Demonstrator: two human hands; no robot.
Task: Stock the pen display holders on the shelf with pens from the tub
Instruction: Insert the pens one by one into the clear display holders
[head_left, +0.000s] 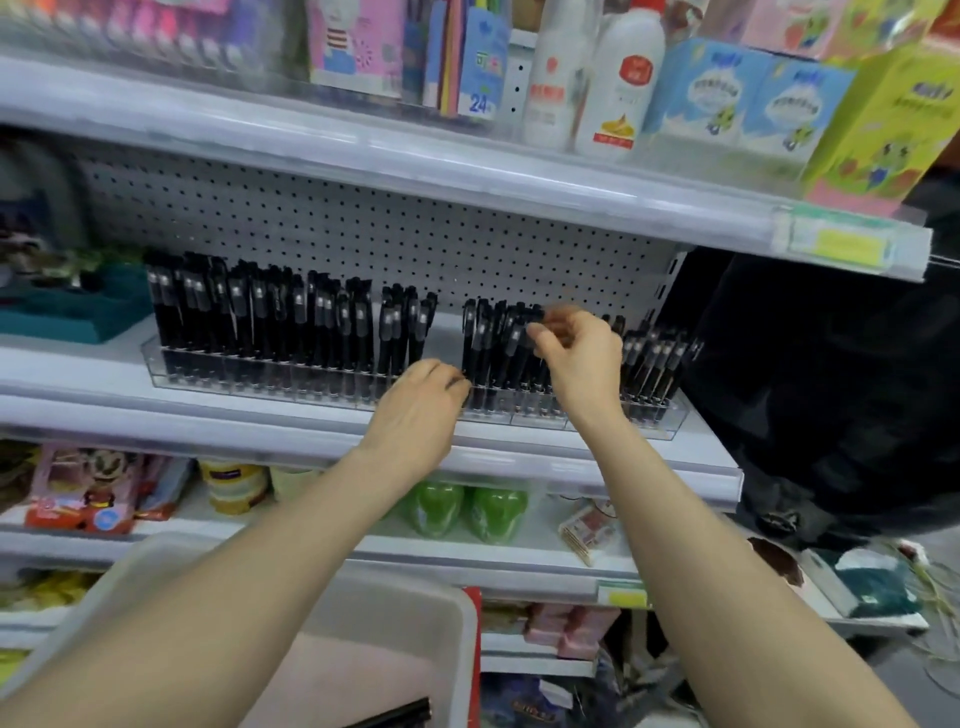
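A long clear pen display holder (156, 371) runs along the middle shelf, filled with upright black pens (270, 317). A gap shows between the pens left of centre and those on the right. My left hand (421, 400) rests at the holder's front edge below that gap, fingers curled on the lower end of a black pen (470, 338). My right hand (576, 343) reaches among the right group of pens, its blurred fingertips pinching the top of one. The grey tub (457, 623) sits below my arms, with a few black pens (400, 714) at its bottom.
A white pegboard (363, 228) backs the shelf. A teal tray (78, 312) stands left of the holder. Bottles and boxes fill the shelf above (597, 78). Green items (467, 509) and packets lie on the shelf below. A dark bag (831, 389) hangs at right.
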